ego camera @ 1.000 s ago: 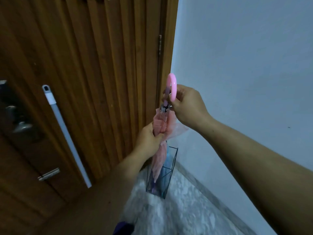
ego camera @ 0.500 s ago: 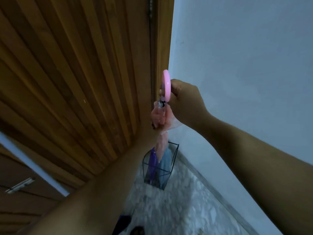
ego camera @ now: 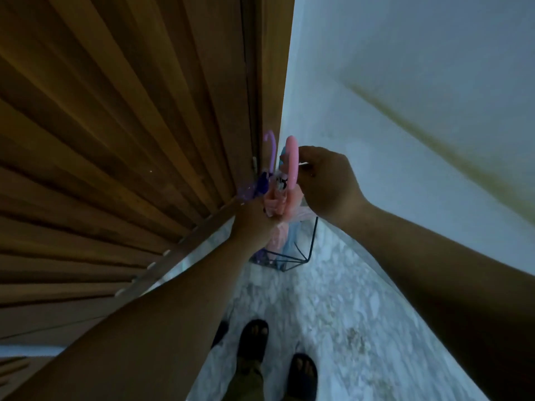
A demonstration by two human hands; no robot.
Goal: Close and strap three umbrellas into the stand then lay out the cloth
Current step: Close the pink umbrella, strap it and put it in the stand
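1. Right hand point(ego camera: 324, 183) is closed on the curved handle of the pink umbrella point(ego camera: 291, 162) — likely to keep the shaft upright.
2. Left hand point(ego camera: 254, 218) is clenched round the gathered pink canopy, presumably bunched for strapping.
3. Its lower end is seen inside the wire stand point(ego camera: 312, 244) on the floor, in the corner between wooden door point(ego camera: 130, 140) and wall; a purple umbrella point(ego camera: 269, 149) is lodged just beside.

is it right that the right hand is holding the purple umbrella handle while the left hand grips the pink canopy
Not quite. In the head view the right hand holds the pink handle, not the purple handle beside it. The left hand does grip the pink canopy.
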